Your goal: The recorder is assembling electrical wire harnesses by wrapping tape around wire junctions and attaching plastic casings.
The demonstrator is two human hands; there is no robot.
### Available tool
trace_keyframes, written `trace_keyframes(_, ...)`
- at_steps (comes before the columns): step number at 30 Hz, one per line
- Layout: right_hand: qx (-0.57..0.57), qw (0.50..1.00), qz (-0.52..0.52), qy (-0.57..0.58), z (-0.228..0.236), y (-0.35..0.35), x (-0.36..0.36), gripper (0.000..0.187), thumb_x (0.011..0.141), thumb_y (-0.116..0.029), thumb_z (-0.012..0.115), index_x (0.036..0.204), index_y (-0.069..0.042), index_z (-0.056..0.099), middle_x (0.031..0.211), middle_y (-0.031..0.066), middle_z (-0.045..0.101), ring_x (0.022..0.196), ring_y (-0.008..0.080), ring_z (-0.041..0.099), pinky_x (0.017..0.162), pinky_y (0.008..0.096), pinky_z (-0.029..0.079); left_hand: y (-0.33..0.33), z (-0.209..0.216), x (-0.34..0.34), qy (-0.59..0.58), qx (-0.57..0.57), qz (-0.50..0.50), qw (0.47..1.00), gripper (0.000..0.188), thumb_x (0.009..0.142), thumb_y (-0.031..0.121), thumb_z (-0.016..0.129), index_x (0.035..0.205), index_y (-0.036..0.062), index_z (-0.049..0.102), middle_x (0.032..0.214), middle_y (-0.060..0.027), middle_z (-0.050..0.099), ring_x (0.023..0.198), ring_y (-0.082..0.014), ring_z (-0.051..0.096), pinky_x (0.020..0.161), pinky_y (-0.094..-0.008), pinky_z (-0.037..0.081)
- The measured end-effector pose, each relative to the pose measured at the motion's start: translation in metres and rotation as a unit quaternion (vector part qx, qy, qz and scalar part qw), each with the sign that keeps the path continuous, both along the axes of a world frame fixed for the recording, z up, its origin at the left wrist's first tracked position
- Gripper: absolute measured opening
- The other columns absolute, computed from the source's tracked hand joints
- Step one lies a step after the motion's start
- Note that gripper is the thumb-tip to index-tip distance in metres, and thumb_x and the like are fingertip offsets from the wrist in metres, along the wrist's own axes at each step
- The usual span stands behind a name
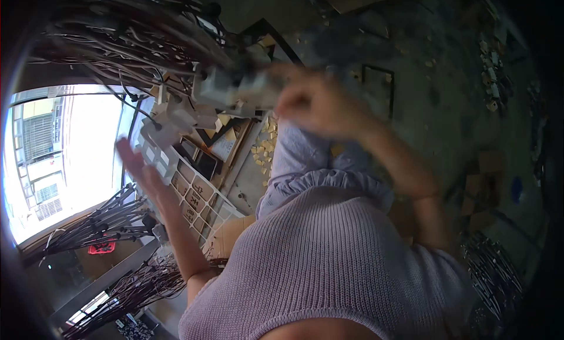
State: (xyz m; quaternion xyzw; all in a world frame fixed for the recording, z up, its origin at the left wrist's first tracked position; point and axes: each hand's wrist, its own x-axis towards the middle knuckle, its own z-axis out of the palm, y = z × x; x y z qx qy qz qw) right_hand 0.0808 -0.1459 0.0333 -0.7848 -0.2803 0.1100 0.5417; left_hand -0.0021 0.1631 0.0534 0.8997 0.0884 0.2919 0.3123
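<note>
Right hand (320, 105): motion-blurred, fingers bent beside white adapter-like blocks (211, 88); cannot tell whether it grips one.
Left hand (148, 177): released, fingers extended, near the row's lower end.
Block row: between the hands, outlines smeared.
Dark cables (117, 34): tangled at upper left, fading into the black rim.
White grid (205, 178): below the blocks, partly covered by the left forearm.
Floor (411, 123): yellowish chips (265, 146) scattered; right side too dim to read.

Blur swallowed the bare right hand (323, 105)!
Whether it touched the white, boxy plastic blocks (216, 88) was unreadable; the bare left hand (145, 174) smeared too; the lilac ribbed sweater (323, 258) ran off below.
</note>
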Motion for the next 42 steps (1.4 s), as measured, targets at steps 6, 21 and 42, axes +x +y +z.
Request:
trace_keyframes(6, 0.175, 0.963, 0.191, 0.069, -0.041, 0.021, -0.007, 0.007, 0.082, -0.006, 0.066, 0.083, 0.001, 0.067, 0.093, 0.0094, 0.069, 0.08, 0.0131, 0.064, 0.073, 0.0255, 0.05, -0.091, 0.04, 0.02, 0.0, 0.565, -0.109, 0.818, 0.047, 0.082, 0.042, 0.064, 0.126, 0.0262, 0.056, 0.121, 0.002, 0.06, 0.123, -0.0176, 0.05, 0.113, -0.0575, 0.005)
trace_keyframes(21, 0.145, 0.987, 0.042, -0.053, -0.061, 0.092, 0.113, 0.019, 0.086, -0.016, 0.067, 0.087, 0.003, 0.069, 0.105, 0.0076, 0.061, 0.078, 0.0109, 0.061, 0.071, 0.0249, 0.047, -0.036, 0.012, 0.063, -0.021, 0.474, -0.102, 0.875, 0.012, 0.073, 0.017, 0.069, 0.082, 0.0128, 0.063, 0.086, -0.0002, 0.06, 0.094, -0.0159, 0.057, 0.109, -0.055, 0.016)
trace_keyframes(42, 0.112, 0.989, 0.037, 0.085, -0.019, -0.025, 0.059, 0.023, 0.088, -0.018, 0.061, 0.077, 0.002, 0.066, 0.077, 0.0078, 0.065, 0.072, 0.014, 0.061, 0.068, 0.0274, 0.046, -0.022, -0.025, 0.09, -0.069, 0.077, 0.012, 0.995, 0.038, 0.078, 0.024, 0.073, 0.111, 0.0115, 0.06, 0.107, -0.0041, 0.064, 0.103, -0.0193, 0.059, 0.107, -0.051, 0.024)
